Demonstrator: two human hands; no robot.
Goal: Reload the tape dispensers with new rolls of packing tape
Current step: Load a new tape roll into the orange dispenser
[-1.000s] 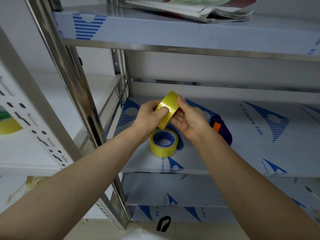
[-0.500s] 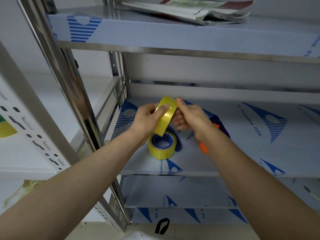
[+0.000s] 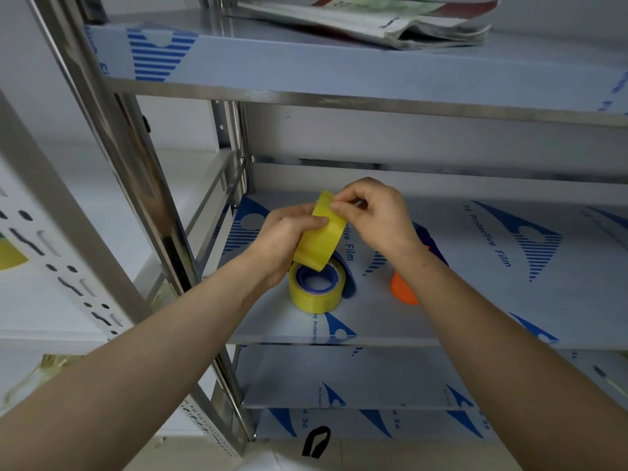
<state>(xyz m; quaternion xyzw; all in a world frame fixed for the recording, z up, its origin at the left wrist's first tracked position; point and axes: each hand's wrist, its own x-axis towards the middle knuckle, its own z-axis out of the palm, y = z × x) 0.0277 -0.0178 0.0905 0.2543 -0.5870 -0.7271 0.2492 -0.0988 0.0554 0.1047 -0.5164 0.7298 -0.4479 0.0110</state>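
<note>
My left hand [image 3: 283, 237] grips a yellowish roll of packing tape [image 3: 321, 237] from its left side, held tilted above the shelf. My right hand [image 3: 377, 214] pinches at the roll's upper edge with thumb and fingertips. Directly below lies a second yellow tape roll [image 3: 316, 288], flat on the shelf and seated on a blue tape dispenser [image 3: 346, 277]. To the right, an orange and dark blue dispenser [image 3: 402, 288] sits on the shelf, mostly hidden behind my right wrist.
The steel shelf [image 3: 475, 300] is covered in blue-printed protective film. A steel upright post [image 3: 146, 185] stands to the left. Folded newspapers [image 3: 390, 20] lie on the shelf above. Lower shelves sit underneath, and a neighbouring rack [image 3: 51, 266] is at far left.
My right hand has moved from behind the roll up to its top edge, uncovering more of the orange dispenser. The roll stays in my left hand, slightly tilted.
</note>
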